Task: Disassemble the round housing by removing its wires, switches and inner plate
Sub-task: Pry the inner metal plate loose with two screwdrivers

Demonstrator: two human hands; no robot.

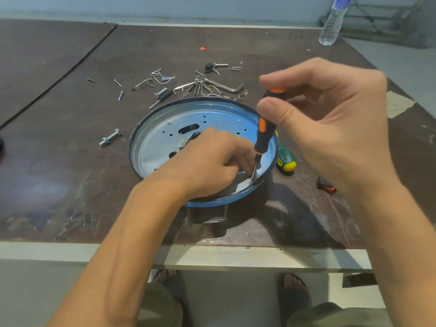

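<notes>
The round blue housing [151,128] lies open side up on the dark table, with a perforated inner plate [212,119] in its bottom. My left hand [212,161] reaches into the housing and pinches something small near the right wall, right at the screwdriver's tip; what it holds is hidden by the fingers. My right hand [330,119] grips the top of a black and orange screwdriver [261,135], held nearly upright with its blade down inside the housing near the rim.
Loose screws, bolts, clips and a hex key [226,87] lie scattered behind the housing. A green and yellow tool handle [286,159] rests right of it, a red rocker switch [326,186] further right. A large bolt [109,138] lies left. A water bottle [332,24] stands far right.
</notes>
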